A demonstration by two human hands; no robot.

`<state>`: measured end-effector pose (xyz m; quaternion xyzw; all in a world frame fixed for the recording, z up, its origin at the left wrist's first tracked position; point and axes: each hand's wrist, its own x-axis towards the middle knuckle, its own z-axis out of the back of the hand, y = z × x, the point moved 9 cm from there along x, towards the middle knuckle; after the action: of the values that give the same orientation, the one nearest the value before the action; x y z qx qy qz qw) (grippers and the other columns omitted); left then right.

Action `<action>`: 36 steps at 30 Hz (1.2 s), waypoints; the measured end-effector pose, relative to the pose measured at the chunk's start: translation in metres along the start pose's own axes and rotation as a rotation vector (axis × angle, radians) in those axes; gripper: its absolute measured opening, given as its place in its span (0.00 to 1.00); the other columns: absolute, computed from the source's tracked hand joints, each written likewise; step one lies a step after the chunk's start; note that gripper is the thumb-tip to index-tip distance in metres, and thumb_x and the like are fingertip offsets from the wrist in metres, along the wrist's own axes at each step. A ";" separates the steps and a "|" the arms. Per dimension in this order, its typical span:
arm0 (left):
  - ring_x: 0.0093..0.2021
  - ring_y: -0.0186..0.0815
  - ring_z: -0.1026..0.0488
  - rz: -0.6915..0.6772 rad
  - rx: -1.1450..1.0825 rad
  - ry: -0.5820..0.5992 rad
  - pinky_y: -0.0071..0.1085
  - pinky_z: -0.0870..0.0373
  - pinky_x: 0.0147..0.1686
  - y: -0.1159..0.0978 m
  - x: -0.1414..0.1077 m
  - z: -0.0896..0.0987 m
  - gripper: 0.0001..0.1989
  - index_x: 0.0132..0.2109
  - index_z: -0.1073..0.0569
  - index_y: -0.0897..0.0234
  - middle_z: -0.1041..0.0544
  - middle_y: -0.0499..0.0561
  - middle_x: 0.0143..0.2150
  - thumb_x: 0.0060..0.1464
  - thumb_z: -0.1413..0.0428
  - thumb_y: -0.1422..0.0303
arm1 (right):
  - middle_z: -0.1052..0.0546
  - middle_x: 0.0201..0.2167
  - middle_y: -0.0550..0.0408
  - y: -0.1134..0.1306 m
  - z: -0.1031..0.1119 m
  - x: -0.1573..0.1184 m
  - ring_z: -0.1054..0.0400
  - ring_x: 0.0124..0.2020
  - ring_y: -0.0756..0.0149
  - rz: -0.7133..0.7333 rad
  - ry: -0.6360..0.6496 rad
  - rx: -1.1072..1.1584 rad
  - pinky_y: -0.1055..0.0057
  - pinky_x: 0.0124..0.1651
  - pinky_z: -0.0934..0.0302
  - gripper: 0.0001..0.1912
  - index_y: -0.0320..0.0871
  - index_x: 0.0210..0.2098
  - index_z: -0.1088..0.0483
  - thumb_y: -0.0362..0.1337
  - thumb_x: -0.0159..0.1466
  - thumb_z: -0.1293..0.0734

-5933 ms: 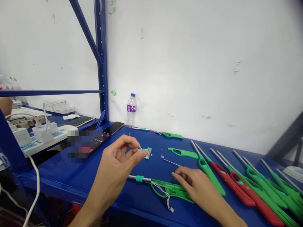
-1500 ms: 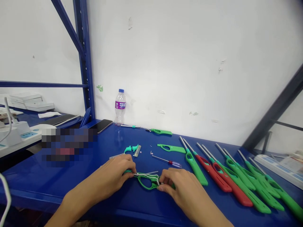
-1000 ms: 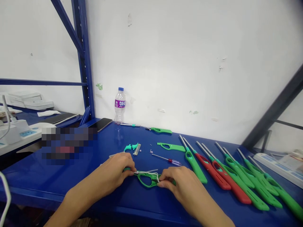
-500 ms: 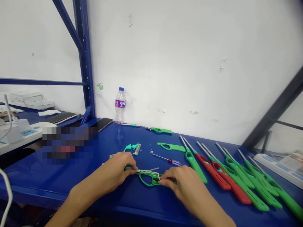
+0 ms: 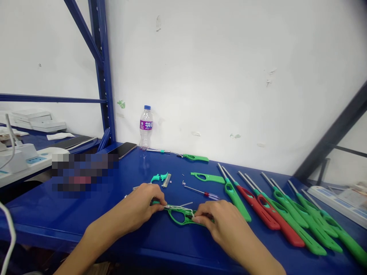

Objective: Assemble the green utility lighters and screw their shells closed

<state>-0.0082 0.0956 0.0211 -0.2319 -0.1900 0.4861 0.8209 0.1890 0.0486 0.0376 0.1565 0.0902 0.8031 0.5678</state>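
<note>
A green lighter handle shell [image 5: 178, 223] with a finger loop lies low over the blue table between my hands. Along its upper edge run thin white wires [image 5: 181, 207]. My left hand [image 5: 146, 202] is closed in a pinch at the shell's front end, where the wires enter a tube mostly hidden by the fingers. My right hand [image 5: 220, 217] pinches the wires by a dark part inside the shell. Its palm covers the rear of the handle. Behind the hands lie turquoise plastic pieces [image 5: 155, 178], a clear small tank [image 5: 166, 180] and a screwdriver [image 5: 211, 196].
Another green shell half [image 5: 210, 178] lies behind the screwdriver. At right, several long-necked green and red lighters [image 5: 282, 221] are lined up. A part-opened lighter [image 5: 196, 157], bottle [image 5: 146, 131] and phone [image 5: 126, 150] sit near the wall. A power strip [image 5: 341, 206] is far right.
</note>
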 end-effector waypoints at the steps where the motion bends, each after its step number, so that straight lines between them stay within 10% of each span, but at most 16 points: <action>1: 0.51 0.43 0.26 0.002 -0.003 -0.001 0.36 0.32 0.51 0.001 0.001 -0.001 0.06 0.42 0.19 0.56 0.20 0.49 0.46 0.63 0.42 0.67 | 0.16 0.31 0.62 0.000 0.000 0.000 0.24 0.32 0.62 0.003 -0.001 0.000 0.68 0.35 0.49 0.09 0.52 0.34 0.19 0.35 0.69 0.30; 36: 0.52 0.43 0.27 0.032 0.035 0.028 0.36 0.34 0.49 -0.004 0.000 -0.005 0.12 0.51 0.27 0.54 0.26 0.49 0.45 0.62 0.46 0.72 | 0.18 0.28 0.63 -0.007 -0.004 0.001 0.27 0.30 0.65 -0.058 0.023 0.192 0.72 0.34 0.48 0.07 0.50 0.32 0.20 0.36 0.68 0.27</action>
<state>-0.0026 0.0928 0.0193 -0.2273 -0.1665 0.4989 0.8196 0.1930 0.0523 0.0321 0.1982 0.1777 0.7756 0.5723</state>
